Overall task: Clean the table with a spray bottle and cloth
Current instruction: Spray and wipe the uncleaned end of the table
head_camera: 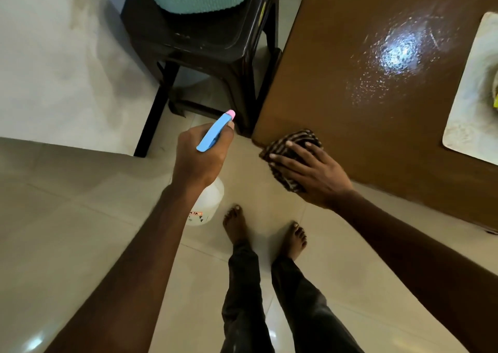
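Observation:
My left hand point(200, 156) grips the spray bottle point(207, 204) by its blue trigger head, which has a pink nozzle tip. The translucent white body hangs below my wrist, over the floor to the left of the table. My right hand point(310, 172) presses a dark striped cloth point(292, 142) flat on the near left corner of the brown wooden table point(350, 126), fingers spread and fairly straight. A patch of wet spray droplets point(393, 56) glistens on the tabletop beyond the cloth.
A dark plastic stool point(204, 45) with a teal cushion on it stands just left of the table. A pale placemat point(469, 105) lies at the right edge of the tabletop. My bare feet point(265, 231) stand on the beige tiled floor near the table corner.

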